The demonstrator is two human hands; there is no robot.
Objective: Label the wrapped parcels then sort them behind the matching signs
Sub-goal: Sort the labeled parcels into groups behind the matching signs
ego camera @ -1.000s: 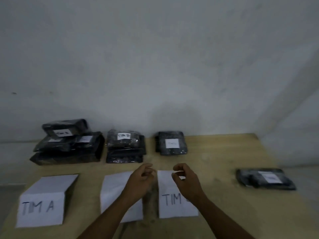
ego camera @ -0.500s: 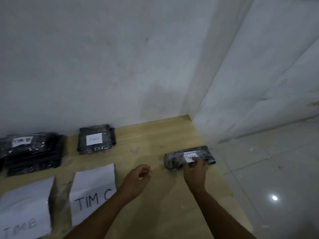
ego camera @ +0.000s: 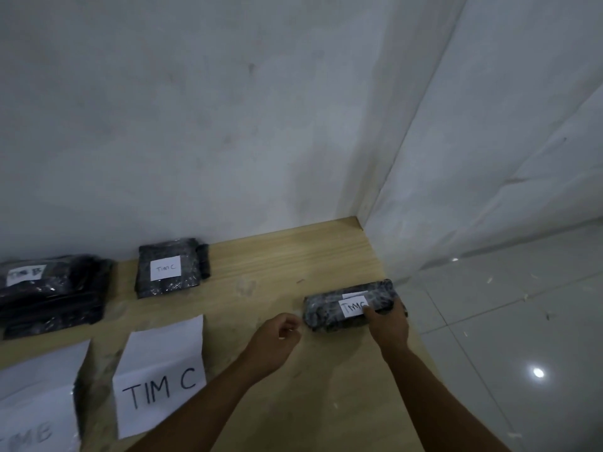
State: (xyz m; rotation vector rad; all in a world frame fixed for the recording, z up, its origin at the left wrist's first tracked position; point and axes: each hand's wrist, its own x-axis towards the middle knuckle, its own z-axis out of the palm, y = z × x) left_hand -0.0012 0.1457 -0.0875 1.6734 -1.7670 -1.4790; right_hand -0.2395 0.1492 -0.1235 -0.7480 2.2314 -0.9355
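Note:
A black wrapped parcel (ego camera: 326, 313) lies near the right edge of the wooden table (ego camera: 293, 252), with a white label (ego camera: 352, 308) reading TIM C on top. My right hand (ego camera: 390, 324) grips the parcel's right end, thumb on the label. My left hand (ego camera: 274, 344) hovers just left of the parcel with curled fingers and nothing visible in it. The folded TIM C sign (ego camera: 160, 373) stands at the front, and another TIM C parcel (ego camera: 168, 267) lies behind it by the wall.
A stack of black parcels (ego camera: 49, 295) labelled TIM B sits at the left behind the TIM B sign (ego camera: 36, 402). The wall runs along the table's back. The table ends just right of the held parcel, with tiled floor (ego camera: 505, 321) beyond.
My view swung right, away from the TIM A side. My right hand reached from above the signs to the parcel at the right edge and now grips it; my left hand followed.

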